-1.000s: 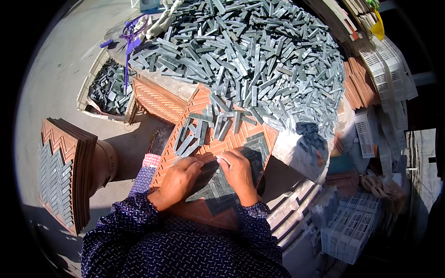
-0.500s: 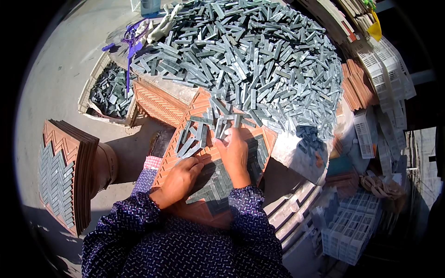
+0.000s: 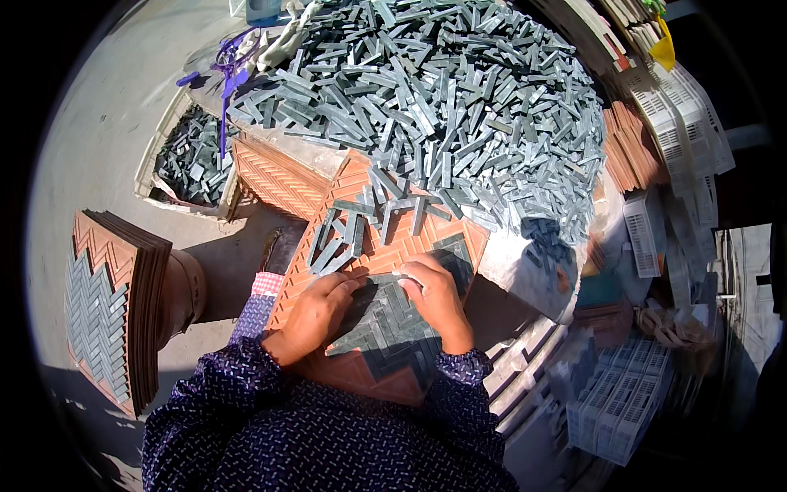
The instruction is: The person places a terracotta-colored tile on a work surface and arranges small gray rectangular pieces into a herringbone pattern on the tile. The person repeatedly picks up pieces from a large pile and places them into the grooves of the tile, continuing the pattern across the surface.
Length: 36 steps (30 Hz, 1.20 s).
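An orange template board (image 3: pixel 283 283) with herringbone grooves lies in front of me. Dark grey-green strip tiles (image 3: pixel 379 316) fill its near part in a herringbone pattern. At the left edge of those tiles is my left hand (image 3: pixel 316 312), fingers curled and tips touching the tile edge; anything within them is hidden. My right hand (image 3: pixel 434 297) is bent over the upper edge of the laid tiles, thumb and fingertips closed at a strip tile there, partly covered by the fingers. Just beyond, several loose strips (image 3: pixel 351 235) lie across the bare grooves.
A large heap of strip tiles (image 3: pixel 459 98) spreads behind the board. A cream crate (image 3: pixel 147 176) of tile pieces and a stack of boards (image 3: pixel 147 312), topped by a tiled one, stand left. Another orange board (image 3: pixel 275 180) leans beyond. White plastic baskets (image 3: pixel 615 402) sit right.
My right hand has come back toward me from the loose strips to the edge of the laid tiles. My left hand has shifted slightly; the board has barely moved.
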{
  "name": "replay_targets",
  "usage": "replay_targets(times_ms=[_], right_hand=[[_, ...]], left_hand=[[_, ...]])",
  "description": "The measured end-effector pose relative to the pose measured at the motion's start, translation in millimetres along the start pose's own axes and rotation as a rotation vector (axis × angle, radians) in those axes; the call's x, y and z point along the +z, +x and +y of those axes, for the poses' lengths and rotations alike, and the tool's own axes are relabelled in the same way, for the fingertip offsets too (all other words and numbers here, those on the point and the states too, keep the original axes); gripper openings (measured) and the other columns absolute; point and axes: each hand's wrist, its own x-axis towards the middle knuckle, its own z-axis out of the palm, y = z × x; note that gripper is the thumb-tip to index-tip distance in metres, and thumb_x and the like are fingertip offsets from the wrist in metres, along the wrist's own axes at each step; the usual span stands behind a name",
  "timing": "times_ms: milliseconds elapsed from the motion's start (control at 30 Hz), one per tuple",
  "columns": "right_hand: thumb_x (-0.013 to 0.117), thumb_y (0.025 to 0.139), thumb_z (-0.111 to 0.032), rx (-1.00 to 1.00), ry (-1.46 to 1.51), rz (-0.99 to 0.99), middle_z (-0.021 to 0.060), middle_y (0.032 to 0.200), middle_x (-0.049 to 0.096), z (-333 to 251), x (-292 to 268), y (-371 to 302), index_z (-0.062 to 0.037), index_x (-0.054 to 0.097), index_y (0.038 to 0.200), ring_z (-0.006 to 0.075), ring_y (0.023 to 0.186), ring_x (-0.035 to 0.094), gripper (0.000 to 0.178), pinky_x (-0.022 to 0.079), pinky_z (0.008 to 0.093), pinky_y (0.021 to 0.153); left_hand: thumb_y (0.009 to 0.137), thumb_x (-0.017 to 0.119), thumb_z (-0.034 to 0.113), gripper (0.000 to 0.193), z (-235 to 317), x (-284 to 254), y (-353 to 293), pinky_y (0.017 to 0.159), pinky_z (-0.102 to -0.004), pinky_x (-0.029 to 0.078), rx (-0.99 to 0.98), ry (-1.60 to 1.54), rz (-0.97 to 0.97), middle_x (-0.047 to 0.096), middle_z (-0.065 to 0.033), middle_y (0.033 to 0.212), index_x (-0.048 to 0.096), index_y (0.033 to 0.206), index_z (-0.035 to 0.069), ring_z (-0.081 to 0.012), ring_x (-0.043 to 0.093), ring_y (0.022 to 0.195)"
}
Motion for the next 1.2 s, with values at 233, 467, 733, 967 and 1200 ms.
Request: replay_targets(times_ms=[233,467,733,967,1200], right_hand=[[0.067,0.073,0.005,-0.065,0.02,-0.049,0.0148,0.09,0.062,0.4,9.8,15.9,0.0012,0.062,0.094,0.0334,0.083,0.061,0.022,0.049,0.0369,0.073],[0.062,0.081,0.0,0.097,0.144,0.076,0.0182,0.087,0.064,-0.1,12.8,18.7,0.0013,0.062,0.095,0.0343,0.077,0.065,0.014,0.051,0.0382,0.066],[0.069,0.077,-0.008,0.128,-0.029,0.307,0.0156,0.078,0.065,-13.5,33.6,54.4,-0.0025,0.055,0.101,0.0349,0.072,0.064,0.028,0.05,0.0409,0.063],[0.068,0.075,-0.005,0.363,0.01,0.253,0.0138,0.081,0.068,-8.9,16.1,38.9,0.0005,0.062,0.097,0.0243,0.07,0.067,0.023,0.051,0.0333,0.064],[0.067,0.079,-0.005,0.448,0.163,0.044,0.0118,0.086,0.07,11.1,3.9,-9.1,0.0024,0.066,0.099,0.0157,0.075,0.067,0.021,0.052,0.0278,0.069]], left_hand=[[0.08,0.062,-0.005,0.027,-1.6,1.5,-3.8,0.074,-0.0375,0.052,-0.02,0.063,0.028,0.061,-0.0158,0.098,0.061,0.106,-0.001,-0.0338,0.062,0.087],[0.082,0.058,0.003,0.023,-7.4,5.8,2.0,0.064,-0.0386,0.051,-0.03,0.223,0.011,0.06,-0.0133,0.089,0.061,0.106,0.0,-0.0322,0.061,0.077],[0.078,0.056,0.001,0.019,-11.0,19.2,12.1,0.063,-0.0386,0.051,-0.006,0.243,0.016,0.058,-0.0122,0.082,0.061,0.097,0.001,-0.031,0.062,0.075],[0.078,0.059,-0.001,0.014,-3.6,16.2,10.8,0.064,-0.0396,0.05,-0.015,0.155,0.073,0.06,-0.0155,0.082,0.061,0.092,-0.001,-0.0349,0.061,0.075],[0.074,0.059,0.001,0.016,-15.2,13.8,10.5,0.065,-0.0394,0.051,-0.008,0.227,-0.062,0.059,-0.0127,0.084,0.059,0.09,0.001,-0.0319,0.061,0.077]])
